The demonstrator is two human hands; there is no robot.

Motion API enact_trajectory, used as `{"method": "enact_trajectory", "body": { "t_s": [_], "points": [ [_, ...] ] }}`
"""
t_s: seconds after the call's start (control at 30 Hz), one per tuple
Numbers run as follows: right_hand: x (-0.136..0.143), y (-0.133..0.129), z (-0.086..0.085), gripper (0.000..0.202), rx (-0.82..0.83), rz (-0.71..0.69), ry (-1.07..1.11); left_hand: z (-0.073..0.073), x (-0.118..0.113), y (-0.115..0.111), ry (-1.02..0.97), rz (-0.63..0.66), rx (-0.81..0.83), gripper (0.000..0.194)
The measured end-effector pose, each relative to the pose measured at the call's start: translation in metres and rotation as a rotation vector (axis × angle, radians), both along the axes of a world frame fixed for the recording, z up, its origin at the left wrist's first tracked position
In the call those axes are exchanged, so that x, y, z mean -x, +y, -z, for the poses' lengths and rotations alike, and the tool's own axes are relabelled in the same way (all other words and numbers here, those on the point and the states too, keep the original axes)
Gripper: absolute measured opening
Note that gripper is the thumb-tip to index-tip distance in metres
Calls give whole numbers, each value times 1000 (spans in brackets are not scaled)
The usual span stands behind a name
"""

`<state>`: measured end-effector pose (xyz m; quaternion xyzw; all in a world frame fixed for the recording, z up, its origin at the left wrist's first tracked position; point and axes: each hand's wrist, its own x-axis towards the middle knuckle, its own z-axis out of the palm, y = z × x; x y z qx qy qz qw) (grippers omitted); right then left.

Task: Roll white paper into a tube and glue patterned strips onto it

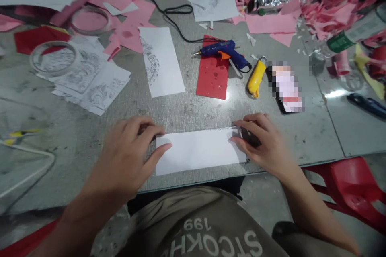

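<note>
Two hands, left hand (128, 148) and right hand (265, 142), flank one white paper strip (200, 150), equally near. Its long axis runs crosswise along the table's (187, 116) front edge. Fingers (152, 131) touch both ends; pinch cannot be confirmed. Beyond lie red card (212, 84), glue gun (217, 48), yellow cutter (257, 78).

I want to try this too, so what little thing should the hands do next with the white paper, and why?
Maybe press the white paper flat and smooth it gently with the thumbs. That seems handy because the left hand and right hand are at its opposite ends, with both thumbs over it.
</note>
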<state>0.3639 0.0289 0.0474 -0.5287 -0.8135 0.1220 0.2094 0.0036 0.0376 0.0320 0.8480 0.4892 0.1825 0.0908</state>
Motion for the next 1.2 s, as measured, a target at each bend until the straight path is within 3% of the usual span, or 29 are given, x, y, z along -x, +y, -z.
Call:
{"method": "enact_trajectory", "body": {
  "t_s": [0.23, 0.47, 0.77, 1.2],
  "points": [
    [5, 2, -10, 11, 125, -9, 104, -4, -1, -3, -214, -4, 159, 16],
    [2, -6, -12, 20, 318, 132, 436, -5, 1, -9, -402, -221, 338, 29],
    [3, -9, -5, 13, 280, 161, 526, -10, -3, -12, -318, -330, 313, 27],
    [3, -12, 0, 12, 245, 178, 588, -5, -2, -6, -390, -174, 172, 16]
  ]
}}
